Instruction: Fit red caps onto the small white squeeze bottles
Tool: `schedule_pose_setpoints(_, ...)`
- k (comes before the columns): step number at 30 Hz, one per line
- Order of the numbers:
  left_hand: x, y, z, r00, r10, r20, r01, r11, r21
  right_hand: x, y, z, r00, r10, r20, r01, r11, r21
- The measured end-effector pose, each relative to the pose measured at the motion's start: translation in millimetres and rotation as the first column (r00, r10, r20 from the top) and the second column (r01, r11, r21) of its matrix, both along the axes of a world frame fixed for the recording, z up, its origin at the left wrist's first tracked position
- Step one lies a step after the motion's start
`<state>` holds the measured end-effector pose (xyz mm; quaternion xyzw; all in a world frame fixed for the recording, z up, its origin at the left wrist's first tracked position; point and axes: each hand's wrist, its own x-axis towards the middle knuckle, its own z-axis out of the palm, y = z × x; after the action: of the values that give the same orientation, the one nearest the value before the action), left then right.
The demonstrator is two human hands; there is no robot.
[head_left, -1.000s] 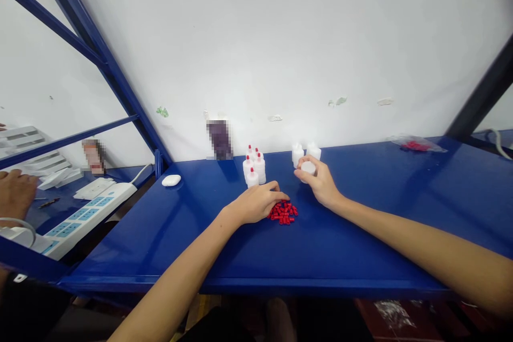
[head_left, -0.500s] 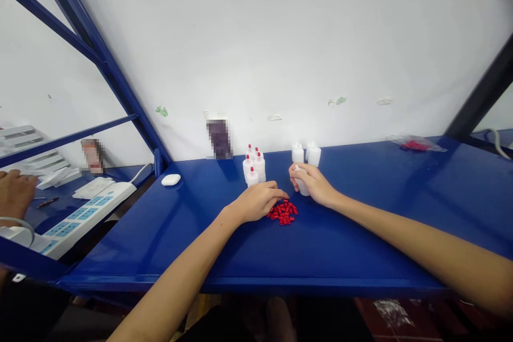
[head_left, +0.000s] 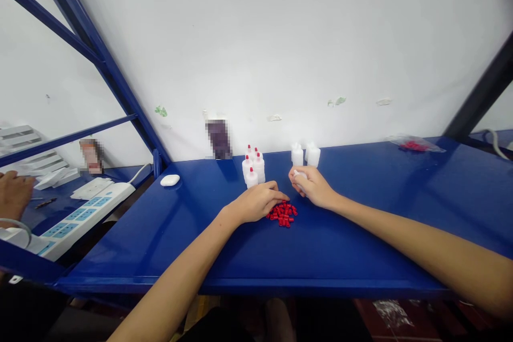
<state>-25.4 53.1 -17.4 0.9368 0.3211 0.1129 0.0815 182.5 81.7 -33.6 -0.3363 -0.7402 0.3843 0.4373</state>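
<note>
My right hand [head_left: 312, 186] is wrapped round a small white plastic squeeze bottle [head_left: 300, 175], its uncapped nozzle tip showing above the fingers. The bottle tilts a little, and most of its body is hidden by the hand. Over a pile of small red caps [head_left: 284, 216], my left hand [head_left: 256, 202] reaches with its index finger stretched out, touching the pile's upper edge. Its thumb is largely hidden. Behind the left hand stand several white bottles with red caps [head_left: 258, 169]. Beyond the right hand are white bottles without caps [head_left: 312, 155], upright near the wall.
A blue table [head_left: 224, 256] runs along the white wall. A clear bag with red caps [head_left: 415, 144] lies at the far right. To the left are a white rounded case [head_left: 170, 180], a power strip [head_left: 80, 216] and another person's hand [head_left: 15, 196] beyond the blue frame.
The bottle in my right hand has tipped and been drawn deeper into the grasp, so less of its body shows. My left hand stays at the caps, almost unmoved.
</note>
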Motion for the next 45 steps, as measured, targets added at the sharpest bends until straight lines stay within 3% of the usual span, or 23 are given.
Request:
schedule_pose_setpoints(5, -0.1, 2.5, -4.3, 0.999, 0.023, 0.049, -0.026, 0.998, 0.056, 0.5, -2.0, 0.1, 0.997, -0.032, 0.071, 0.027, 0.997, 0.068)
schedule_pose_setpoints(11, 5.4, -0.2, -6.8, 0.913, 0.111, 0.392, -0.173, 0.977, 0.127, 2.0, -5.4, 0.8, 0.992, 0.057, 0.116, -0.073, 0.988, 0.138)
schedule_pose_setpoints(14, 8.5, -2.9, -7.7, 0.880, 0.107, 0.463, -0.194, 0.970, 0.144, 1.1, -7.6, 3.1, 0.978, 0.009, 0.209, -0.055, 0.975, 0.215)
schedule_pose_setpoints(18, 8.9, -5.1, -10.0, 0.882, 0.085, 0.464, -0.167, 0.976, 0.140, -1.1, -11.8, 5.6, 0.931, -0.076, 0.358, -0.026, 0.962, 0.271)
schedule_pose_setpoints(25, 8.5, -6.6, -11.0, 0.869, 0.080, 0.488, -0.171, 0.975, 0.145, -3.8, -8.7, 4.0, 0.951, -0.069, 0.302, -0.028, 0.952, 0.304)
schedule_pose_setpoints(31, 9.6, -7.9, -10.3, 0.913, 0.047, 0.405, -0.131, 0.974, 0.184, -4.8, -6.5, -1.8, 0.899, -0.096, 0.427, -0.056, 0.943, 0.329)
schedule_pose_setpoints(35, 10.1, -9.7, -8.4, 0.919, 0.038, 0.392, -0.127, 0.971, 0.202, -5.7, -10.4, 1.1, 0.871, -0.177, 0.458, 0.001, 0.934, 0.358)
schedule_pose_setpoints(40, 10.5, -9.5, -8.2, 0.909, 0.002, 0.417, -0.119, 0.960, 0.254, -7.2, -14.4, 10.0, 0.914, -0.135, 0.383, 0.028, 0.962, 0.273)
schedule_pose_setpoints(45, 10.6, -5.8, -10.7, 0.853, 0.031, 0.521, -0.172, 0.959, 0.225, -9.6, -13.4, 9.6, 0.974, 0.064, 0.219, -0.087, 0.991, 0.100)
